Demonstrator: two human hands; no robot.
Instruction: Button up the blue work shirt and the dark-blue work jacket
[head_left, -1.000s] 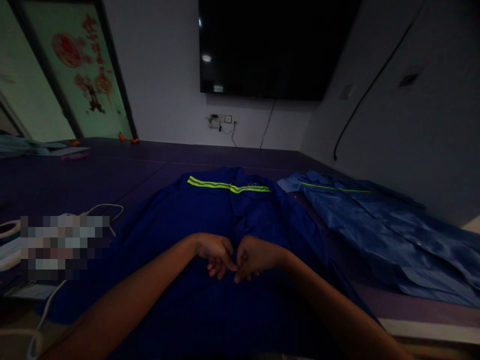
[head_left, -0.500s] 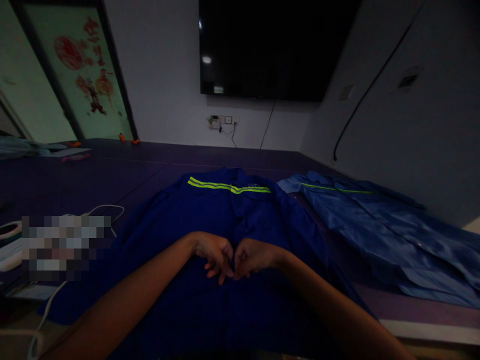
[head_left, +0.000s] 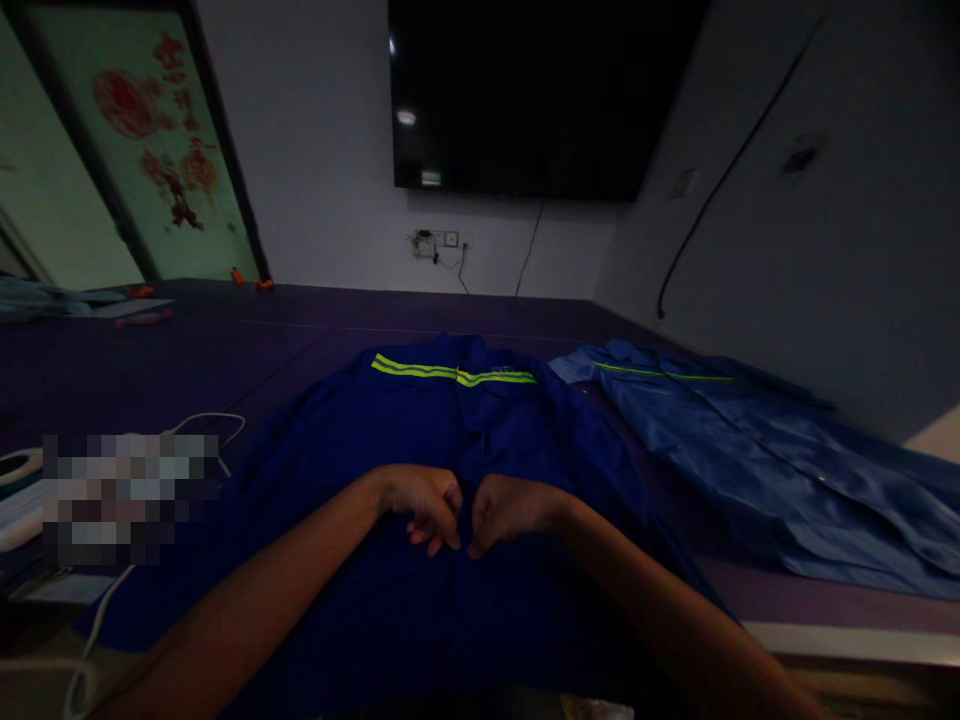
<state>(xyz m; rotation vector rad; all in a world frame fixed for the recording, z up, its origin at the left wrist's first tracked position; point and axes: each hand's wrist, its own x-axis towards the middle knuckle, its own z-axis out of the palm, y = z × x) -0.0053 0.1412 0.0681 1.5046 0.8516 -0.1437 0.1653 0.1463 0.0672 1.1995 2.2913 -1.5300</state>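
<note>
A dark blue work jacket [head_left: 420, 420] with a yellow-green reflective stripe across its upper part lies spread flat on the purple table [head_left: 225, 340] in front of me. My left hand [head_left: 424, 500] and my right hand [head_left: 506, 510] meet at the jacket's front opening, knuckles almost touching. Both have their fingers curled in a pinch on the fabric edges at the centre line. What exactly sits between the fingertips is too dark to see.
A lighter blue jacket [head_left: 750, 460] lies spread to the right, near the wall. White cables [head_left: 202, 420] and a blurred-out patch sit at the left edge. A dark wall screen [head_left: 540, 90] hangs ahead, sockets [head_left: 435, 240] below it.
My hands have stayed together at the jacket's front, shifting only slightly; the fingers pinch a little tighter. The view has drifted a bit to the right.
</note>
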